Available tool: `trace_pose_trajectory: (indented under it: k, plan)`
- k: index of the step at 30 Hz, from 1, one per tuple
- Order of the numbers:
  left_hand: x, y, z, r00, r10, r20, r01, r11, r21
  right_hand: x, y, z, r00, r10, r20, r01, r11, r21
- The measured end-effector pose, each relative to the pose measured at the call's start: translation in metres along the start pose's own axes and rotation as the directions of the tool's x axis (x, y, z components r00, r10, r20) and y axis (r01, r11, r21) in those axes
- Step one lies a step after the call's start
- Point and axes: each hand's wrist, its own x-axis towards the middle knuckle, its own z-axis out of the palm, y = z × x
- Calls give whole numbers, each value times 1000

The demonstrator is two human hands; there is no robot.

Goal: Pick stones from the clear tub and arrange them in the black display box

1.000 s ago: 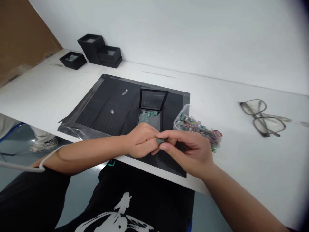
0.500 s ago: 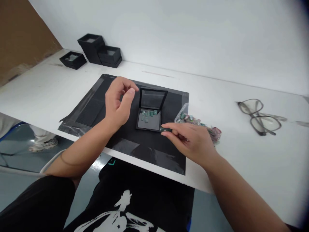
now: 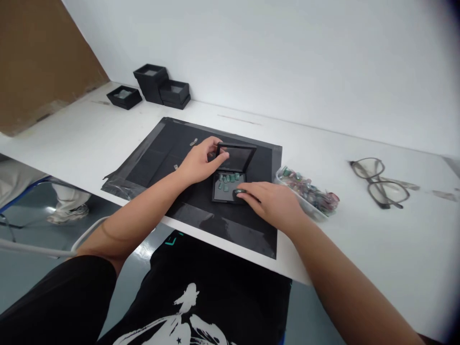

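A small black flip-open case (image 3: 217, 200) lies on the black mat, its framed see-through lid (image 3: 237, 158) standing tilted up. Several small glossy green pieces (image 3: 226, 179) rest on the dark tray inside, mostly along its upper half. My left hand (image 3: 203, 160) has the lid's left edge between thumb and fingers; some fingertips are behind the lid. Between the thumb and fingers of my right hand (image 3: 275, 203) is a dark green glossy piece (image 3: 238, 192), held at the tray's right side. Whether it touches the tray I cannot tell.
A clear plastic container (image 3: 305, 203) heaped with shiny coloured pieces stands right of the black mat (image 3: 143, 165). Eyeglasses (image 3: 381, 182) lie farther right. Black boxes (image 3: 151, 86) are stacked at the back left, near another open box (image 3: 124, 97). Two small shiny bits lie on the mat.
My left hand has come down and right onto the case lid and closed on it. My right hand has moved the green piece left, over the tray. The view has shifted slightly.
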Motion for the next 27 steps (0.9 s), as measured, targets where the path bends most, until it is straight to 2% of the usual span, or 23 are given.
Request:
trace_pose_trajectory:
  k: [3,6,10,12,16,20,24,27]
  plan:
    - [-1,4,-2,998,48,40,-46,998,-39,4,0,7,999,12,48,-15,998,64]
    - [-2,7,-2,995,37,94,-31,997,-67,2,2,5,992,70,104,-89,979,183]
    - [-3,7,0,994,23,107,-22,1000,-10,-1,3,-2,967,130,218,-205,906,370]
    - [-4,6,2,994,19,108,-22,1000,22,-2,3,-4,962,134,236,-229,869,439]
    - [-4,6,3,991,22,130,-30,998,59,-1,-1,1,969,123,216,-217,842,494]
    - [-5,11,3,990,15,138,-34,990,134,0,-4,8,982,106,157,-170,853,494]
    - [-6,15,3,987,-23,157,-5,984,177,-2,-2,12,982,144,125,-187,854,486]
    - [-7,17,2,981,-48,189,6,976,216,-4,0,9,972,198,125,-234,805,545]
